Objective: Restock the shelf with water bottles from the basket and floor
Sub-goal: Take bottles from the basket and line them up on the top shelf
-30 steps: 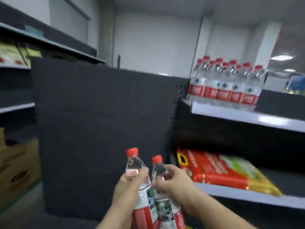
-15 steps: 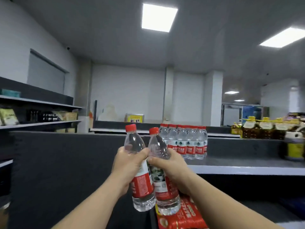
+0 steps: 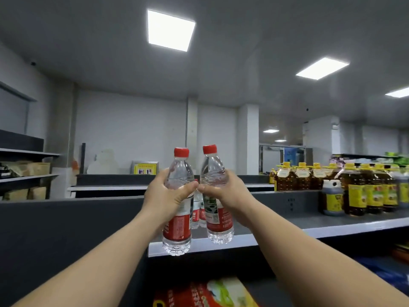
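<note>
My left hand (image 3: 164, 196) grips a clear water bottle (image 3: 178, 227) with a red cap and red label. My right hand (image 3: 228, 191) grips a second, matching water bottle (image 3: 218, 224). Both bottles are upright, side by side, held just above the front left end of the grey shelf (image 3: 287, 227). Between and behind them, other water bottles (image 3: 198, 214) stand on that shelf, mostly hidden by the held ones. The basket and the floor are out of view.
Oil bottles with yellow caps (image 3: 363, 191) and a dark jug (image 3: 333, 198) fill the shelf's right part. A dark end panel (image 3: 66, 229) rises to the left. A red bag (image 3: 205, 293) lies on the lower shelf. Further shelving (image 3: 24, 173) stands at far left.
Both hands rose from waist height with the bottles and came forward to the shelf's front edge; my view tilted upward and moved closer to the shelf.
</note>
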Tool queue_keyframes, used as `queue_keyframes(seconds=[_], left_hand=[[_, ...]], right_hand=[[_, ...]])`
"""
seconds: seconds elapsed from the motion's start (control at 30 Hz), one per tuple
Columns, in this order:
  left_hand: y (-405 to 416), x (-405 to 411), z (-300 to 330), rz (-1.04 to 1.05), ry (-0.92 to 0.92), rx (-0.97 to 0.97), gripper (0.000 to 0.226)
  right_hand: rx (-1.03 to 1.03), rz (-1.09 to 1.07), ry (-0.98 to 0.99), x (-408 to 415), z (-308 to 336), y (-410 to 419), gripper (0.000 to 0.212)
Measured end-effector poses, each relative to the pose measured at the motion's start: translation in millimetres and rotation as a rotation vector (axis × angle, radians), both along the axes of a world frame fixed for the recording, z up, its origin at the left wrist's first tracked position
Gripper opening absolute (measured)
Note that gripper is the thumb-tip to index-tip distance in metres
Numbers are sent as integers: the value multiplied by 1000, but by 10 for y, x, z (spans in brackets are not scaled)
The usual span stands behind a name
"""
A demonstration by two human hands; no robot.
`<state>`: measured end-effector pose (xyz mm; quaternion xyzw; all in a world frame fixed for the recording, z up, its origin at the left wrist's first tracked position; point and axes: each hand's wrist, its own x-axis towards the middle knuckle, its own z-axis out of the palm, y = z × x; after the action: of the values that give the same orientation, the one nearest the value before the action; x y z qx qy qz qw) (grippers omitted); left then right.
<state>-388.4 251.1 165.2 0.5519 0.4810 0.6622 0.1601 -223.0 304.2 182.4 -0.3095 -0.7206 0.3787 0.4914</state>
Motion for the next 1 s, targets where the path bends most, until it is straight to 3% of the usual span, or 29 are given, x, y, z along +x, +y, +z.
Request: queue_keyframes(seconds=[0.1,0.3,0.4,0.5,0.77,1.0], left_hand=[[629,219,7,5,-7,-27,77],[1811,227,-68,106,-42,-100,68],[2195,-24,-231,190,-68,-141,51],[2447,-321,-452,287,-65,-201,69],[2697,-815,-712,502,-67,-232,62],[2916,-976,-725,573,-12,-223,52]], right_hand=[[2,-61,30,316,76,710,35],[-11,-186,5,656,15,2282,29],[-89,-201,-2,656,-159,2934,34],[-137,-221,-26,564,-375,3447,33],[-312,-205,42,225,-845,4239,48],[-286,-217,23,116,-915,4528,49]])
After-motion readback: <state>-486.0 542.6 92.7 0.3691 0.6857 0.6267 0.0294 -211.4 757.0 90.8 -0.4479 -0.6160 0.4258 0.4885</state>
